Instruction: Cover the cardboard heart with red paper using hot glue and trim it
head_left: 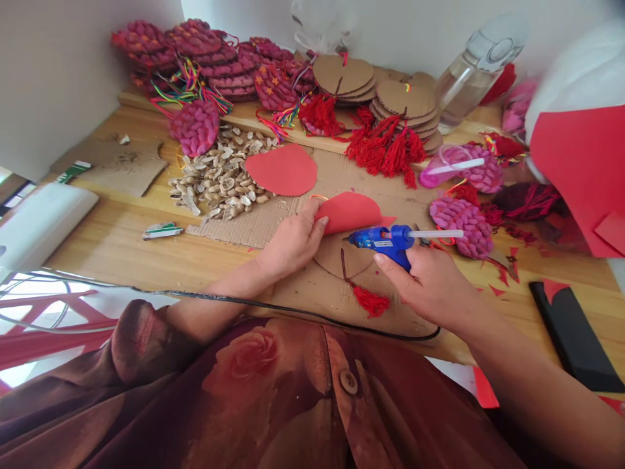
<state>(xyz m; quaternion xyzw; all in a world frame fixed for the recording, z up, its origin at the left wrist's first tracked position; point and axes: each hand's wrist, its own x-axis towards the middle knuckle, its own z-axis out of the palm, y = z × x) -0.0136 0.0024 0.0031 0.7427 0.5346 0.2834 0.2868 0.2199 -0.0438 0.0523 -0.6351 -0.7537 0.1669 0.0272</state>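
Observation:
My left hand [299, 236] pinches the near edge of a red paper piece [352, 210], which is lifted and tilted above the cardboard. In my right hand [432, 280] is a blue hot glue gun [385, 242], a white glue stick poking out of its back and its nozzle pointing left, close to the paper's lower edge. Below them lies a round cardboard disc [325, 266], partly hidden by my left hand and the paper. A red tassel [370, 299] with a dark cord rests on it. Another red paper piece [283, 170] lies flat farther back.
Peanut shells [227, 172] are heaped at the left. Behind stand stacked cardboard discs [344, 75], red tassels [385, 146], piled pink decorated discs [229, 71] and a water bottle [469, 71]. A black phone [573, 332] lies right; a black cable [273, 306] crosses the front edge.

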